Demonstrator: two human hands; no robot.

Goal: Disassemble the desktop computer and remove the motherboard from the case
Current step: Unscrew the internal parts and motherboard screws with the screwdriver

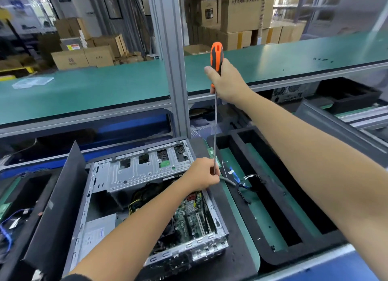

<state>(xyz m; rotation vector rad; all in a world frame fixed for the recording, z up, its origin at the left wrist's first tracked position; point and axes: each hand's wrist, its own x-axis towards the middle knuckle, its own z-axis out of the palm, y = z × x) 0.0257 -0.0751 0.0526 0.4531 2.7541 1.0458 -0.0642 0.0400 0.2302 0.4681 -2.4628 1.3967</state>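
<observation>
Gripping the long orange-and-black-handled screwdriver (217, 59) upright above the open grey metal computer case (147, 199), your right hand (227, 81) clenched its handle while your left hand (202, 173) pinched its thin shaft; the green motherboard (193, 215) sat inside that case.

The right hand (227, 82) grips an upright long screwdriver (216, 58) by its orange handle. The left hand (202, 173) pinches its shaft above the open case (117, 175).
</observation>
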